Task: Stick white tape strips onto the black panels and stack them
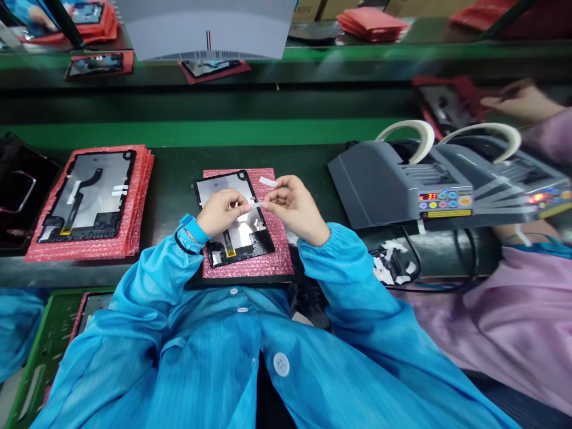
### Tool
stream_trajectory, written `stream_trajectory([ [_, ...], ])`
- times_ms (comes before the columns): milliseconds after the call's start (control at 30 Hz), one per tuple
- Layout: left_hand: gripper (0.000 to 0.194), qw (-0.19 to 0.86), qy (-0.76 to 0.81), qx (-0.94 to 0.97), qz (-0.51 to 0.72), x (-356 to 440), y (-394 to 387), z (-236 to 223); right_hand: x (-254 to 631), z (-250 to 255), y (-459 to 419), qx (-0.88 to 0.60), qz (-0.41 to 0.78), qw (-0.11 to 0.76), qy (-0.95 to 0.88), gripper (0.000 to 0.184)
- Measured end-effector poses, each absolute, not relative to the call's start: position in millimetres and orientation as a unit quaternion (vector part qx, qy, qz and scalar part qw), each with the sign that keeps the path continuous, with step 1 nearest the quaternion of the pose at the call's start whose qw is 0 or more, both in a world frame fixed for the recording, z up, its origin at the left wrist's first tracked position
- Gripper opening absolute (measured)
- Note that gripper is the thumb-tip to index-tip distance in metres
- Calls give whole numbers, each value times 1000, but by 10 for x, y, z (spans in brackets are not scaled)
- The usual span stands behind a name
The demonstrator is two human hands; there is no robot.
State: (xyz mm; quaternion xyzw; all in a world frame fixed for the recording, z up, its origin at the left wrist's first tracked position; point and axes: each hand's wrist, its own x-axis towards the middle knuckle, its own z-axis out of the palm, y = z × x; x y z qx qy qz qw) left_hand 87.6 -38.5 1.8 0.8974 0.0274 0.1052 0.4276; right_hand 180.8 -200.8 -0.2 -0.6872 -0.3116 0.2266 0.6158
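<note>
A short strip of white tape point(256, 205) is stretched between my two hands, just above a tablet screen panel point(243, 235). My left hand point(222, 210) pinches one end of it between thumb and finger. At the other end, my right hand point(295, 208) pinches with thumb and forefinger, and a second white tape piece point(267, 181) sticks out from its fingers. The panel lies back side up, with a silver plate and a dark flex cable. Beneath it is a pink bubble-wrap sheet point(281, 253). A blue wrist strap circles my left wrist.
To the left, another panel point(100, 190) rests on stacked pink bubble-wrap point(143, 196). Two grey tape dispensers point(379, 185) stand at right, with tape scraps point(386, 265) in front. A co-worker's hand point(527, 102) is beyond them. Wrapped panels lie on the far green-edged shelf.
</note>
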Motion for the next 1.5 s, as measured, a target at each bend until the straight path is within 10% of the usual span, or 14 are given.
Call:
stream_trajectory([
  [467,19,205,152,967,-4,1111,-723,-203,1985,-441,-1895,-781,234,539,-213,42],
  [1200,15,175,150,973,-20,1168,-709,-258,2010,-290,-1823,-882,190,355,-246,40],
  [1500,12,310,118,939,96,1170,-400,-277,2087,-230,-2051,-764,264,509,-296,20],
])
